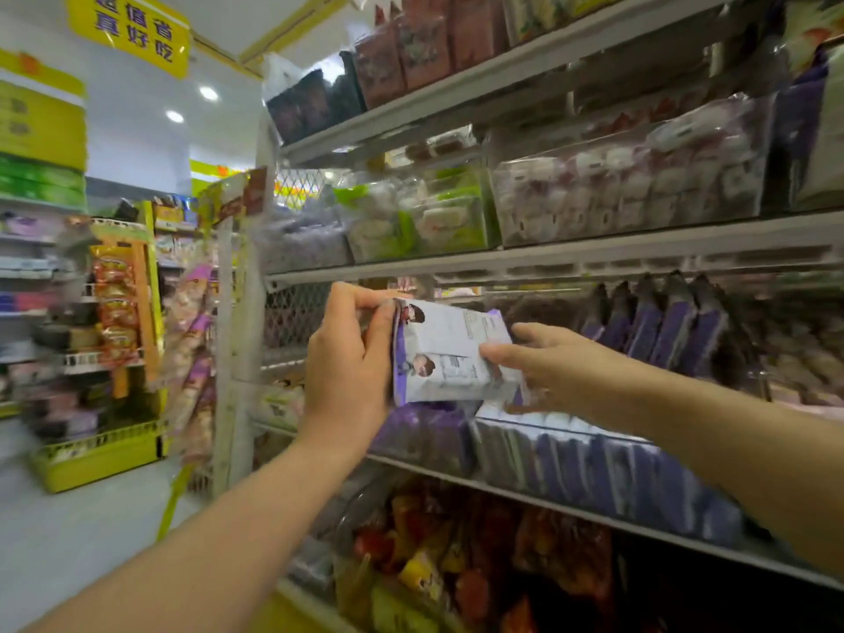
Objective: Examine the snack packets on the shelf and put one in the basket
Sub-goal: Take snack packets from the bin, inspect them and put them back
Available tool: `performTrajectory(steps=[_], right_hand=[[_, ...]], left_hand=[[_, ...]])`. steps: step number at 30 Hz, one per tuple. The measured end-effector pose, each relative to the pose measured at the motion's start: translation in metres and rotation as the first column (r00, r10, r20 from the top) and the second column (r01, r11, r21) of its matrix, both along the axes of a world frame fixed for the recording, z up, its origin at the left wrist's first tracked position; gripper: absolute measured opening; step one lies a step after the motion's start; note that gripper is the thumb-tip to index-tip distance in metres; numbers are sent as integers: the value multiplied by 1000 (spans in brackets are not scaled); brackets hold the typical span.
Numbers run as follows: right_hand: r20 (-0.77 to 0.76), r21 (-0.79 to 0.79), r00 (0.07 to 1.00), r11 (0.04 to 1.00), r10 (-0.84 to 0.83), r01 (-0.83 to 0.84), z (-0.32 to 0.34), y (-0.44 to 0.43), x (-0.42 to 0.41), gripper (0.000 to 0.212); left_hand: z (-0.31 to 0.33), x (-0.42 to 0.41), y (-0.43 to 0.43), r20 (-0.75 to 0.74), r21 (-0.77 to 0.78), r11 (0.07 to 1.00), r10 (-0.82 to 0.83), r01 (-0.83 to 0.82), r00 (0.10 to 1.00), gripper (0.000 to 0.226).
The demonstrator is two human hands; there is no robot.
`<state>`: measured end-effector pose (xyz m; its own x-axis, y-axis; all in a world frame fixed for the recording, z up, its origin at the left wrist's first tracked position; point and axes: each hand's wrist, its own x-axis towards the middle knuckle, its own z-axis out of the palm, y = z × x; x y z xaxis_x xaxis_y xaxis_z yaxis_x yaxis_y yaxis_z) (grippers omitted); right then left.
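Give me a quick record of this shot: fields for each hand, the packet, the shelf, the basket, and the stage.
left hand: grips the packet's left edge, thumb on front
right hand: pinches its lower right corner
packet: purple and white, printed label side facing the camera, held in front of the shelf
shelf: purple bags stand in a row behind the hands; more lie below
basket: not in view
stage: examining, packet in both hands
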<state>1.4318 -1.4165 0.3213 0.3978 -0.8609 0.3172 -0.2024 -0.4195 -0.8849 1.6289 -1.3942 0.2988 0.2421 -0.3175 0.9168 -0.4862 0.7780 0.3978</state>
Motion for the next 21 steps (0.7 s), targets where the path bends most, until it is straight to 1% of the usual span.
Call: performTrajectory(steps=[2, 4, 5, 6, 8, 9, 10, 12, 14, 16, 19, 21], right_hand=[[102, 125, 991, 987, 90, -102, -24, 8, 16, 33], [204, 188, 974, 972, 98, -138, -49, 14, 33, 46], [242, 206, 966, 968, 91, -143, -63, 16, 42, 48], [265, 217, 961, 966, 83, -144, -77, 17, 51, 46], [276, 232, 958, 961, 82, -148, -109, 20, 69, 40], [277, 243, 958, 959, 72, -143, -125, 22, 78, 38], [279, 258, 959, 957, 58, -133, -141, 23, 86, 35], [284, 292, 958, 949, 37, -123, -172, 25, 103, 30], [296, 339, 955, 931, 30, -135, -200, 26, 117, 25], [320, 406, 947, 901, 15, -152, -224, 23, 126, 27], [321, 501, 947, 851, -14, -157, -249, 14, 130, 23], [297, 532, 955, 834, -23, -145, -261, 5, 128, 25]], left_hand=[[-16, 19, 13, -25, 61, 998, -29, 31, 999, 20], [-36, 38, 24, -97, 173, 981, -69, 85, 993, 18], [-49, 48, 29, -156, 247, 961, -87, 124, 984, 17], [-63, 58, 34, -227, 325, 929, -104, 176, 968, 14], [-95, 75, 45, -377, 461, 828, -142, 319, 915, 8], [-111, 82, 51, -417, 516, 775, -145, 365, 897, 13], [-128, 89, 57, -425, 567, 728, -143, 386, 894, 17], [-158, 99, 69, -411, 643, 669, -111, 374, 905, 10], [-182, 111, 75, -472, 664, 625, -73, 409, 878, 16], [-201, 120, 77, -548, 666, 587, -32, 459, 836, 21], [-228, 130, 73, -594, 664, 564, -1, 491, 805, 20], [-239, 134, 68, -603, 673, 540, 5, 506, 798, 20]])
